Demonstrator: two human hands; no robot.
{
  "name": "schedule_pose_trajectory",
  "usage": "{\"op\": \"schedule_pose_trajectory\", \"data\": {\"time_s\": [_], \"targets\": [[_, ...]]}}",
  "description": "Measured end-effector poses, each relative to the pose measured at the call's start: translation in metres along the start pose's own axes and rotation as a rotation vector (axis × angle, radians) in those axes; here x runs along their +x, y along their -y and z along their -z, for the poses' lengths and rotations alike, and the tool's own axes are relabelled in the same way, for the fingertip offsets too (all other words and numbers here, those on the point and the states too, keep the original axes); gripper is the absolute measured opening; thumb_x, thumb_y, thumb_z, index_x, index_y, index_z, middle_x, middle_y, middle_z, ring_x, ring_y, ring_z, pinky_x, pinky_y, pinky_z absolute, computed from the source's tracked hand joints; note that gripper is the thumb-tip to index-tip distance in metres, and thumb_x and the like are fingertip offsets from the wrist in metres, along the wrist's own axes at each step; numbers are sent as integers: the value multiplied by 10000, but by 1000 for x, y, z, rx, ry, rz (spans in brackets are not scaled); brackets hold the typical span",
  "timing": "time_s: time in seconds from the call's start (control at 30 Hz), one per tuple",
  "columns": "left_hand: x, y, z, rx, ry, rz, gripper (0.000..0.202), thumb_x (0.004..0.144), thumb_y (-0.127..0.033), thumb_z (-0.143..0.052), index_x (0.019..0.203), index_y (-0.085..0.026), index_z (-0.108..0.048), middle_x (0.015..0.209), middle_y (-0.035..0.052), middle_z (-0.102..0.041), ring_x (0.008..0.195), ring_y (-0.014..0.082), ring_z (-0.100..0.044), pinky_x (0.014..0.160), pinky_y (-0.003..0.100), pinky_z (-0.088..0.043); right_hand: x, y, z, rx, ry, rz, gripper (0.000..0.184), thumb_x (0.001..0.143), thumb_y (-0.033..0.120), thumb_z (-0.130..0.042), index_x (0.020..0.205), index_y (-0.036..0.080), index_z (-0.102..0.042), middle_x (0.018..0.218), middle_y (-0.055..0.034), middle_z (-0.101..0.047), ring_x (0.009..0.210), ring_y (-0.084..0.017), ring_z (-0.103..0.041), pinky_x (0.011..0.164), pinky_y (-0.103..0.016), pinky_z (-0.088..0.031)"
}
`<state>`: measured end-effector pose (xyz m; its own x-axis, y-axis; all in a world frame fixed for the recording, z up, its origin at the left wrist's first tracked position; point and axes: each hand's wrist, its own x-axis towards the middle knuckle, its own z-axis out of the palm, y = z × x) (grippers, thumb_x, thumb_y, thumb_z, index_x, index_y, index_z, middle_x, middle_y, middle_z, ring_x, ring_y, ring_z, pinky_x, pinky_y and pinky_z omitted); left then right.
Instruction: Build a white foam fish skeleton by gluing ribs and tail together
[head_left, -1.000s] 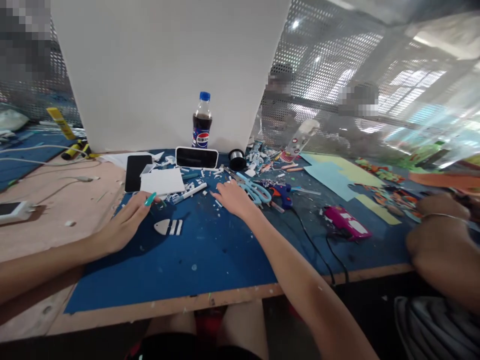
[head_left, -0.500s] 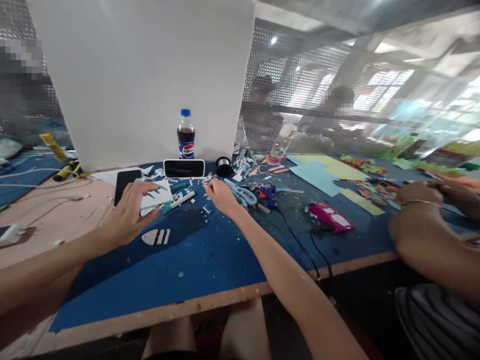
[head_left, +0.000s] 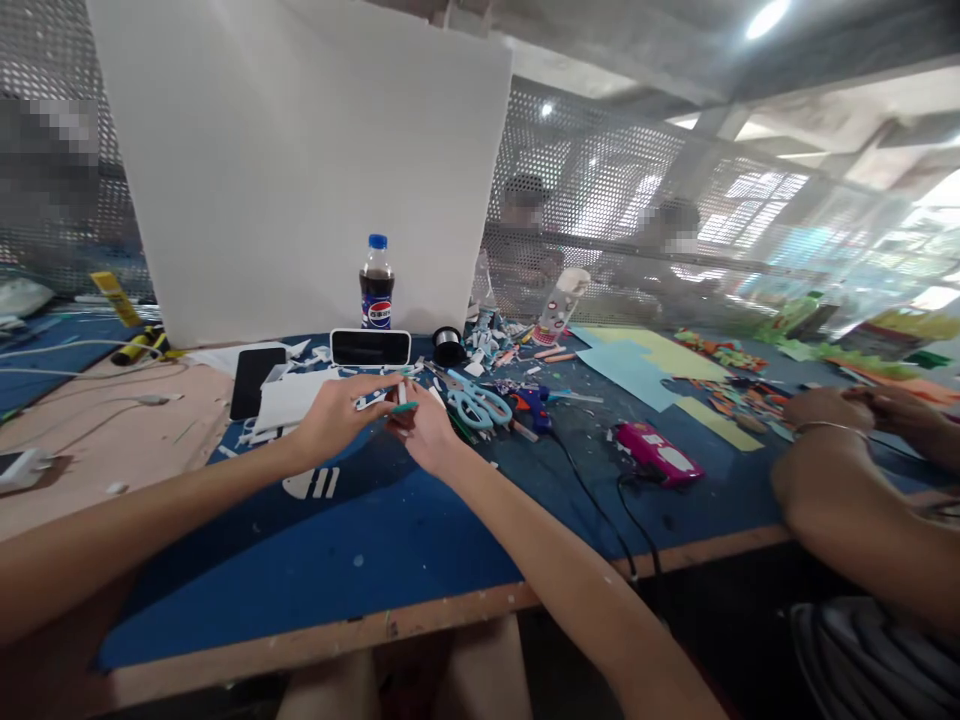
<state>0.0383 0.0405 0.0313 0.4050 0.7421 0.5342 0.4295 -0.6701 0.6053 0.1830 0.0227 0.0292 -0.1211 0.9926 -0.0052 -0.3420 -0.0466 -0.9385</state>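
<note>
We hold a pen (head_left: 391, 402) between both hands, lifted a little above the blue mat (head_left: 390, 545), over the middle of the tabletop (head_left: 450, 608) and somewhat nearer its far edge than its near one. Our left hand (head_left: 337, 415) has its fingers (head_left: 373, 385) pinched shut on the white barrel, and our right hand (head_left: 424, 432) curls its fingers closed on the teal end. Whether the cap is seated or already parted from the barrel, we cannot tell. To handle this well, we judge that the left hand should do the steadying while the right makes only small, straight moves along the barrel's line, so nothing twists or slips. It pays to stay over the bare patch of mat, since a small part dropped among the scraps (head_left: 487, 350) toward the far edge would be hard to find. The scissors (head_left: 474, 404) lie just to the right of our right hand, with the glue gun (head_left: 534, 402) and its cord (head_left: 600, 510) beyond them, so we keep that wrist tucked in. The striped white cut-out (head_left: 313, 483) sits under our left forearm, and we avoid leaning on it.
</note>
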Motion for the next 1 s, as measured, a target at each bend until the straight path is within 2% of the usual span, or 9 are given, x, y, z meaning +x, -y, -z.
{"op": "schedule_pose_trajectory", "data": {"time_s": [0.2,0.33,0.43,0.57,0.73,0.83,0.9,0.97,1.0], "targets": [[-3,1,0,15,-23,-43,345,854,-399,-553,1116,-209,-675,1161,56,-675,1092,259,-627,967,408,-499,-1,-4,-2,95,12,-32,312,773,399,-606,661,221,-375,512,85,-325,431,-70,-268,409,-196,-190],[-1,-1,4,-12,-38,16,309,843,-388,-569,1077,-226,-689,1124,42,-694,1057,255,-645,934,410,-523,1,0,1,75,48,9,249,796,338,-566,669,223,-385,502,84,-338,426,-71,-275,413,-200,-182],[-1,-3,6,-32,-64,56,312,828,-402,-582,1058,-224,-695,1099,43,-705,1032,263,-656,918,422,-533,3,1,2,27,64,47,267,777,384,-574,683,230,-376,512,84,-347,425,-73,-292,415,-200,-199],[-4,-3,1,-127,-83,73,332,806,-415,-614,1059,-216,-695,1147,43,-683,1108,264,-617,1006,444,-479,5,-4,2,-93,43,104,356,736,511,-583,701,240,-354,525,90,-325,431,-74,-295,414,-197,-230],[-5,2,-4,-316,-161,137,385,751,-416,-684,1071,-202,-685,1143,54,-686,1094,260,-623,1028,463,-466,9,-6,5,-427,-56,175,377,803,595,-441,709,235,-377,525,70,-382,436,-88,-347,440,-220,-329],[-2,6,2,-401,-200,154,521,717,-408,-721,1169,-169,-620,1152,90,-678,1054,249,-639,1006,462,-483,12,8,18,-780,-232,215,290,855,477,-434,743,209,-444,632,-4,-518,573,-138,-505,558,-270,-434],[-1,13,10,-410,-201,158,569,714,-406,-725,1205,-156,-583,1143,106,-674,1035,237,-642,990,447,-492,13,25,35,-1063,-404,250,181,848,345,-482,868,166,-504,906,-121,-598,866,-216,-572,754,-346,-460],[0,24,17,-397,-210,203,578,719,-428,-714,1199,-138,-573,1097,120,-678,992,234,-652,934,431,-522,15,44,56,-1346,-588,244,291,858,261,-450,1082,77,-480,1199,-281,-485,1146,-338,-459,889,-477,-398],[0,31,19,-388,-221,236,597,712,-448,-711,1196,-130,-566,1069,126,-680,961,236,-658,892,425,-541,15,52,68,-1480,-655,215,367,858,247,-446,1148,22,-448,1252,-351,-417,1196,-396,-404,900,-549,-365]]}}
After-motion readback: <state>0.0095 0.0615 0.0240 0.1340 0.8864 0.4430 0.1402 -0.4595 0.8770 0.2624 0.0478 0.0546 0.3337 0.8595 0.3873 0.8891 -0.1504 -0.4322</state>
